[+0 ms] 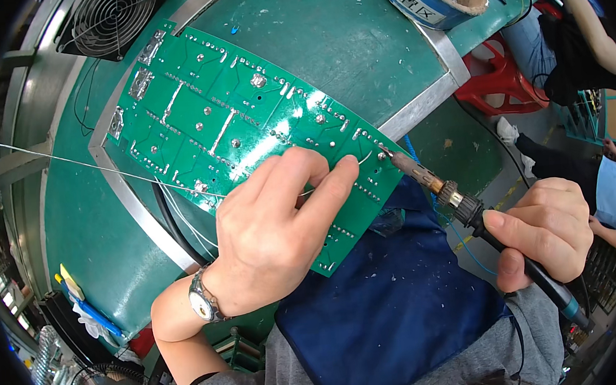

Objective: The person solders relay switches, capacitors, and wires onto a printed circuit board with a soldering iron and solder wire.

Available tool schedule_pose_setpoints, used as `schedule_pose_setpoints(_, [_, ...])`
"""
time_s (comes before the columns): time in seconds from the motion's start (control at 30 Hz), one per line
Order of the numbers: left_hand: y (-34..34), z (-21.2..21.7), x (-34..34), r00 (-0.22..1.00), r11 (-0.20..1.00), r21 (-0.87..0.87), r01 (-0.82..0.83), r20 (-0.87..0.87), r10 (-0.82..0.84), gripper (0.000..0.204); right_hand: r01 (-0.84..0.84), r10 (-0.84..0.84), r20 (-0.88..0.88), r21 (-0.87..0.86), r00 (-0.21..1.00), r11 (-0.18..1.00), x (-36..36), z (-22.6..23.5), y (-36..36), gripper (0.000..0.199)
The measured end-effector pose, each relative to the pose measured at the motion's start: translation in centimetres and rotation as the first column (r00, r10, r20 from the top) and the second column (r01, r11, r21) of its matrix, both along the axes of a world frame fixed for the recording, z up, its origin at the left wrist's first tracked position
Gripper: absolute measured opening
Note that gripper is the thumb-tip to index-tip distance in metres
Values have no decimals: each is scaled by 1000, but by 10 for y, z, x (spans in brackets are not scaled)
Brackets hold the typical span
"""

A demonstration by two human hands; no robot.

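A large green circuit board (304, 138) lies tilted on the green work surface, its soldered side up and its near corner over my blue apron. My left hand (274, 220) reaches across the board, with a thin solder wire (103, 164) pinched between thumb and forefinger. The wire's short end sticks out toward the board's right edge; its long end runs off to the left. In my right hand (543, 232) is a soldering iron (461, 202), gripped by its black handle. The iron's tip is at solder joints near the right edge, close to the wire's end; exact contact is unclear.
A black fan (113, 19) stands at the far left. Metal strips (418, 115) border the work surface. At the back right sits a round tub (434, 1) with silvery scraps. Beyond are a red stool (498, 80) and other people. Yellow-and-blue-handled tools (85, 304) lie at left.
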State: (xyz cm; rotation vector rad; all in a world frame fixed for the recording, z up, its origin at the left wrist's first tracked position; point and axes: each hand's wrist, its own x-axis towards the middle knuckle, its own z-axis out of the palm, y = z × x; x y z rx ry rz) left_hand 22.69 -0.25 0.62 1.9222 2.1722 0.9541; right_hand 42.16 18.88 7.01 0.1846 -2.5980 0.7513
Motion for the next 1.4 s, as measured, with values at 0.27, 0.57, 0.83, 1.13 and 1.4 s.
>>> schedule_pose_setpoints(0.27, [5,-2,3,1000,999,-31,14,10,-13,38,-37,37,-40,9,999,999,-1,-11,0,20])
schedule_pose_setpoints(0.57, [7,0,3,999,999,-39,29,-22,-30,39,-48,61,-93,139,994,989,-5,-13,0,20])
schedule_pose_setpoints(0.83, [-11,4,40,955,985,-86,149,272,-121,31,-65,67,-57,26,996,998,10,-7,10,22])
schedule_pose_setpoints(1.13, [9,-5,31,996,999,-8,-35,86,36,29,-33,39,-84,65,996,997,19,-16,3,21])
schedule_pose_setpoints(1.4, [13,5,28,996,999,-2,-46,80,46,32,-41,51,-68,137,996,990,17,-10,4,20])
